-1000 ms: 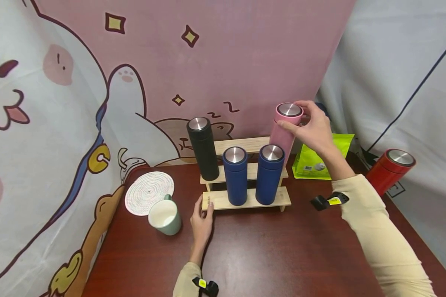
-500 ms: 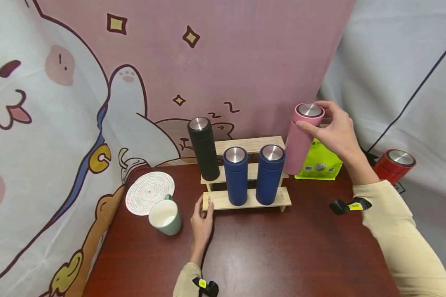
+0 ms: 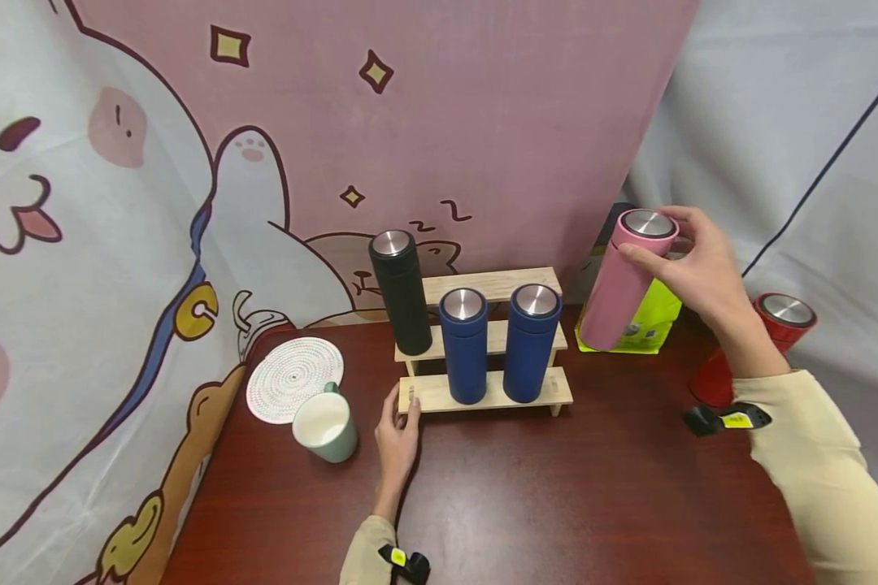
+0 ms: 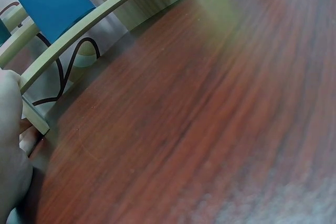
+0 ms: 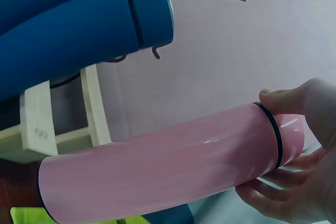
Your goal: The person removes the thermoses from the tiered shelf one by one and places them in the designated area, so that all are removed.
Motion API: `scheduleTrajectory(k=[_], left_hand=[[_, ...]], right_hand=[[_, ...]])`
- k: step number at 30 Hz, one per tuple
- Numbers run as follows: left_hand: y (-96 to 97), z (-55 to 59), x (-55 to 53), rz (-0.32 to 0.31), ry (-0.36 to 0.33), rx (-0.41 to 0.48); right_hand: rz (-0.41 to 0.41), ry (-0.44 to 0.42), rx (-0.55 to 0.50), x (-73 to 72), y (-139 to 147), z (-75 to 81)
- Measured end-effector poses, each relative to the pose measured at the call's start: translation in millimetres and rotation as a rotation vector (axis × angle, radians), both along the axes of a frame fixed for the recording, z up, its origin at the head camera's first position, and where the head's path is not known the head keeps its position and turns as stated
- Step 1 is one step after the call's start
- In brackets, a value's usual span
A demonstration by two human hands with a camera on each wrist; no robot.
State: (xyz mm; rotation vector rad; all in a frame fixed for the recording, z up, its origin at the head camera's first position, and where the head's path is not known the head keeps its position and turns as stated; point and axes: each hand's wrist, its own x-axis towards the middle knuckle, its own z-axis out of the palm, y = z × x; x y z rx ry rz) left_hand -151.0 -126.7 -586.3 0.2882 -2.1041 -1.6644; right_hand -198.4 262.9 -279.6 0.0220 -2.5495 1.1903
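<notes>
A pink thermos flask (image 3: 622,284) with a steel-topped lid is gripped near its top by my right hand (image 3: 702,264). It tilts a little, to the right of the wooden tiered stand (image 3: 439,394); in the right wrist view thumb and fingers wrap the flask's lid end (image 5: 289,135). My left hand (image 3: 397,439) holds the left end of the stand's lowest step, thumb on top. Two blue flasks (image 3: 466,349) stand on that step. On the middle step at the left is a black flask (image 3: 401,296).
A green bag (image 3: 654,325) stands behind the pink flask. The red flask (image 3: 783,321) at the right is partly behind my right forearm. A pale green mug (image 3: 327,429) and a round woven mat (image 3: 293,378) lie left of the stand.
My right hand has carried the pink flask rightward, away from the stand, to in front of the green bag. The left hand and the stand have stayed in place.
</notes>
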Motion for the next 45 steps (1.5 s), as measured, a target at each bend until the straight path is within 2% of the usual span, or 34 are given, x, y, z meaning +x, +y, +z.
scheduleTrajectory(k=[6,13,21,29,38,40,43,45], left_hand=[[-0.1,-1.2,-0.5,0.001,0.023,-0.004],[-0.2,-0.9,-0.7,-0.008,-0.007,0.008],[1.7,2.3,0.4,-0.001,-0.002,-0.007],[0.8,1.8,0.0,-0.002,-0.025,0.002],[1.4,0.7,0.0,-0.004,0.028,0.012],[3.2,3.9,0.8,0.001,0.029,0.015],[7.0,19.1,6.5,0.001,0.028,0.015],[7.5,19.4,6.4,0.005,0.019,0.019]], right_hand=[[-0.035,0.016,0.039,5.2,16.1,-9.6],[-0.058,-0.005,0.05,10.6,32.2,-21.5],[-0.083,-0.03,0.072,16.1,44.6,-34.7],[-0.1,-0.014,0.082,19.2,57.7,-51.0],[-0.138,-0.038,0.095,23.0,72.1,-72.6],[-0.139,-0.049,0.091,22.7,74.8,-77.1],[-0.158,-0.057,0.093,22.0,78.9,-83.7],[-0.171,-0.059,0.097,22.0,81.4,-88.1]])
